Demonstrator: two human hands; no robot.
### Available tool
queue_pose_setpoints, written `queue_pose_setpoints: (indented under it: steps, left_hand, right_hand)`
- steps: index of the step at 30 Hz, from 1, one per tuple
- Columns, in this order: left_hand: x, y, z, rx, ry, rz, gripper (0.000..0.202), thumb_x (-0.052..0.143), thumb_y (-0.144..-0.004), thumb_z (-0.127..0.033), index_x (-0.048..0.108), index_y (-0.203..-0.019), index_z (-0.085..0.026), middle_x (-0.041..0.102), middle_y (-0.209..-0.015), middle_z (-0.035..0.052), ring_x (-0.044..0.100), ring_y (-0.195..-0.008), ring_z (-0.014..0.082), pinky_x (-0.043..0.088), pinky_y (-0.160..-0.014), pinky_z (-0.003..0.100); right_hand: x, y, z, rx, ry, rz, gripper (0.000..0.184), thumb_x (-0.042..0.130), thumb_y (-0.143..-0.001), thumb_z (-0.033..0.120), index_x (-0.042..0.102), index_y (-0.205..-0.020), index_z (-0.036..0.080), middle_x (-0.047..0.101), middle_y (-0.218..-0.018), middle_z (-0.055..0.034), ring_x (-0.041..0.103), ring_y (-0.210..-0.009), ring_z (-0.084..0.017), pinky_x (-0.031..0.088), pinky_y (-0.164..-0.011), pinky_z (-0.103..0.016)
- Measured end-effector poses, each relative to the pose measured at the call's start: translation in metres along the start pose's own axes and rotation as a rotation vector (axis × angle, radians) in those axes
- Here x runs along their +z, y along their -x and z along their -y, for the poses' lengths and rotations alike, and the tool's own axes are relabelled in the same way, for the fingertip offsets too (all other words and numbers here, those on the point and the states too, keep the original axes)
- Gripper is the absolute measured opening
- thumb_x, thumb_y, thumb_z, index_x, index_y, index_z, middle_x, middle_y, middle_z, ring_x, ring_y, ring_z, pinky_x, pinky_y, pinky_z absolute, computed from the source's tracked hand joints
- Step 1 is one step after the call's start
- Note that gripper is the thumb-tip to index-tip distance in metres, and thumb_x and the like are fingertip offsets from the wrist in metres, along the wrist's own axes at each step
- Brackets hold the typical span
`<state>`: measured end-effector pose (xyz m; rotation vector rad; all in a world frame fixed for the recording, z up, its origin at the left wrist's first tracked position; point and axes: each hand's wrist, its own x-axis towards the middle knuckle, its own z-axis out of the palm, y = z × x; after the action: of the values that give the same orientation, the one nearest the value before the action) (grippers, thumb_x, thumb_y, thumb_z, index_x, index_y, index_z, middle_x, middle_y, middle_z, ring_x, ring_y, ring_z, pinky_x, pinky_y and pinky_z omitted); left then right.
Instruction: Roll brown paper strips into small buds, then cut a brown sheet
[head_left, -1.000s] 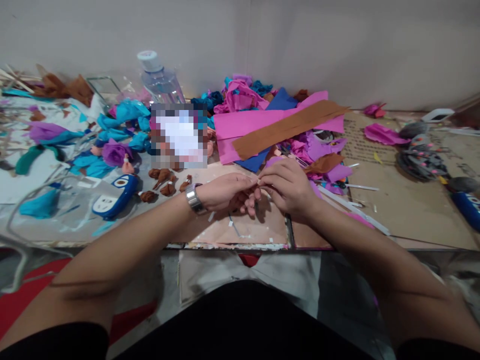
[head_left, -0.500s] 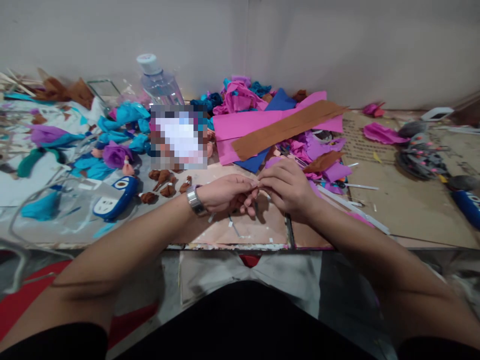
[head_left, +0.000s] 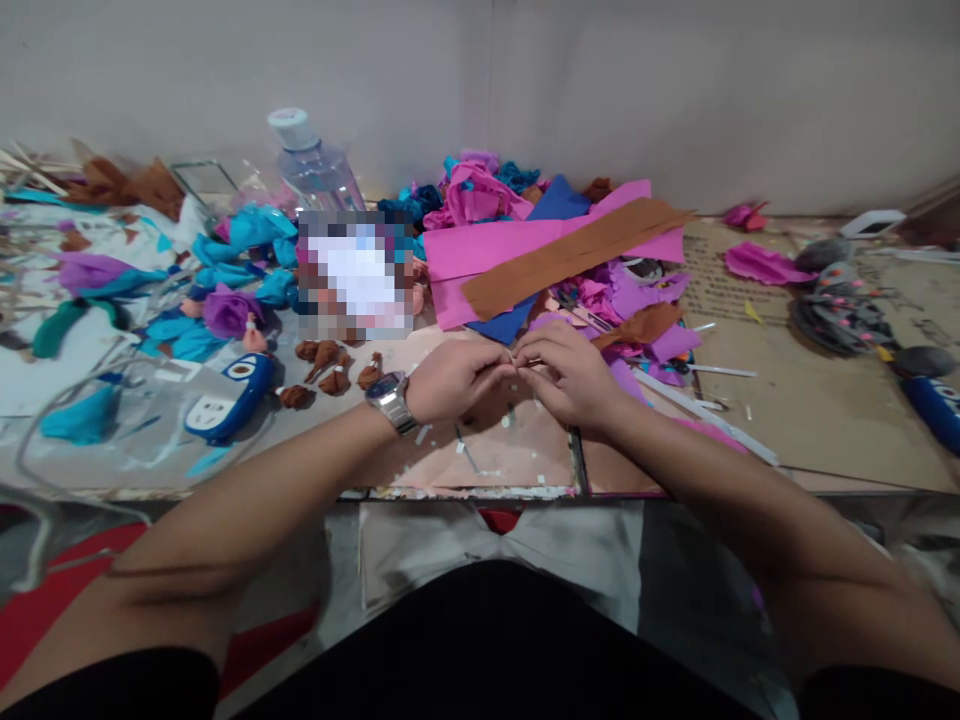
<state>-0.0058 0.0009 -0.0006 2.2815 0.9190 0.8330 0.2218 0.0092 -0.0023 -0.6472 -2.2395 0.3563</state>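
My left hand (head_left: pixel 457 378), with a metal watch (head_left: pixel 391 400) on its wrist, is closed in a pinch over the front of the table. Its fingertips meet those of my right hand (head_left: pixel 564 372), which is pinched too. Whatever lies between the fingertips is too small and too covered to make out. Beyond the hands lie a brown crepe paper strip (head_left: pixel 555 262) and a pink crepe paper sheet (head_left: pixel 454 262). Several small brown crepe paper bundles (head_left: pixel 334 378) sit to the left of my left wrist. White strips (head_left: pixel 697 412) lie to the right of my right hand.
At the back left stands a clear bottle (head_left: pixel 319 170) with a white cap. Blue paper pieces (head_left: pixel 259 228), a purple paper flower (head_left: pixel 231 312) and a blue case (head_left: pixel 232 395) lie on the left. Cardboard (head_left: pixel 765 400) and a dark dish-like cluster (head_left: pixel 840 320) are on the right.
My left hand has rolled over, so its back and the watch face now show. Its lower fingers have curled out of sight. Both hands remain together at the fingertips.
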Motion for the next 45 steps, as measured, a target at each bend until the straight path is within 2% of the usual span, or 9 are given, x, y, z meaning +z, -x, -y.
queue_pose_setpoints:
  steps: [3,9,13,17,23,28,33,40,45]
  left_hand:
    - [0.0,0.001,0.005,0.143,-0.242,-0.059,0.038,0.049,-0.107,-0.046,0.075,-0.096,-0.02,0.077,-0.087,0.0057,0.069,-0.08,0.0176,0.046,-0.073,0.028]
    - [-0.002,0.002,0.005,0.321,-0.376,-0.147,0.025,0.055,-0.107,-0.033,0.073,-0.1,-0.018,0.077,-0.086,0.0043,0.07,-0.079,0.016,0.047,-0.071,0.026]
    - [-0.013,0.001,-0.002,0.502,-0.524,-0.111,0.024,0.048,-0.107,-0.022,0.07,-0.097,-0.017,0.075,-0.084,0.0048,0.068,-0.076,0.015,0.047,-0.07,0.028]
    - [-0.016,0.001,-0.002,0.51,-0.533,-0.094,0.025,0.047,-0.107,-0.022,0.07,-0.097,-0.018,0.076,-0.086,0.0056,0.069,-0.078,0.0151,0.048,-0.071,0.028]
    - [-0.004,0.003,0.002,0.245,-0.415,-0.047,0.031,0.048,-0.109,-0.037,0.072,-0.102,-0.017,0.077,-0.089,0.0048,0.07,-0.081,0.0173,0.047,-0.073,0.028]
    - [-0.005,0.002,-0.007,0.115,-0.242,-0.005,0.041,0.044,-0.109,-0.044,0.072,-0.096,-0.016,0.075,-0.089,0.0072,0.068,-0.084,0.0191,0.046,-0.076,0.029]
    - [-0.008,0.0,-0.015,-0.092,0.182,0.066,0.043,0.046,-0.108,-0.043,0.067,-0.083,-0.015,0.069,-0.075,0.0033,0.063,-0.071,0.014,0.046,-0.07,0.026]
    - [-0.005,-0.001,-0.017,-0.6,0.894,0.238,0.035,0.069,-0.094,-0.048,0.067,-0.088,-0.013,0.066,-0.066,0.0016,0.068,-0.059,0.0137,0.052,-0.058,0.023]
    - [-0.004,-0.001,-0.018,-0.735,1.044,0.223,0.033,0.074,-0.09,-0.043,0.069,-0.082,-0.012,0.066,-0.06,0.0028,0.066,-0.052,0.0131,0.047,-0.049,0.02]
  right_hand:
    - [0.003,0.001,0.001,0.055,-0.079,-0.023,0.005,0.064,-0.098,0.027,0.066,-0.095,0.023,0.073,-0.099,-0.0076,0.067,-0.096,-0.024,0.053,-0.089,-0.043]
    - [0.001,-0.001,0.007,0.092,-0.131,-0.024,0.008,0.065,-0.099,0.028,0.067,-0.094,0.022,0.072,-0.099,-0.0083,0.066,-0.095,-0.023,0.053,-0.087,-0.04]
    - [-0.002,-0.002,0.01,0.18,-0.304,0.022,0.013,0.066,-0.099,0.03,0.067,-0.091,0.02,0.07,-0.096,-0.0076,0.065,-0.091,-0.021,0.052,-0.082,-0.036]
    - [-0.001,-0.001,0.01,0.279,-0.428,0.056,0.013,0.069,-0.097,0.029,0.067,-0.09,0.019,0.069,-0.095,-0.0064,0.064,-0.087,-0.019,0.051,-0.079,-0.033]
    - [0.002,0.001,0.005,0.118,-0.27,0.011,0.008,0.066,-0.098,0.025,0.065,-0.091,0.02,0.069,-0.096,-0.0076,0.065,-0.091,-0.02,0.052,-0.082,-0.035]
    - [0.003,0.001,0.005,0.056,-0.198,-0.013,0.005,0.063,-0.099,0.024,0.063,-0.095,0.021,0.068,-0.097,-0.0086,0.066,-0.093,-0.021,0.054,-0.083,-0.036]
    - [0.002,0.001,0.004,0.018,-0.144,-0.022,0.003,0.063,-0.098,0.023,0.062,-0.096,0.021,0.068,-0.097,-0.008,0.066,-0.093,-0.021,0.055,-0.084,-0.037]
    - [0.0,0.0,-0.001,-0.066,-0.088,0.016,0.003,0.062,-0.099,0.023,0.064,-0.1,0.022,0.072,-0.101,-0.0091,0.068,-0.096,-0.023,0.056,-0.087,-0.04]
    - [-0.004,-0.001,0.001,-0.153,0.001,0.034,0.005,0.062,-0.099,0.021,0.065,-0.103,0.022,0.074,-0.105,-0.0095,0.068,-0.1,-0.024,0.054,-0.089,-0.042]
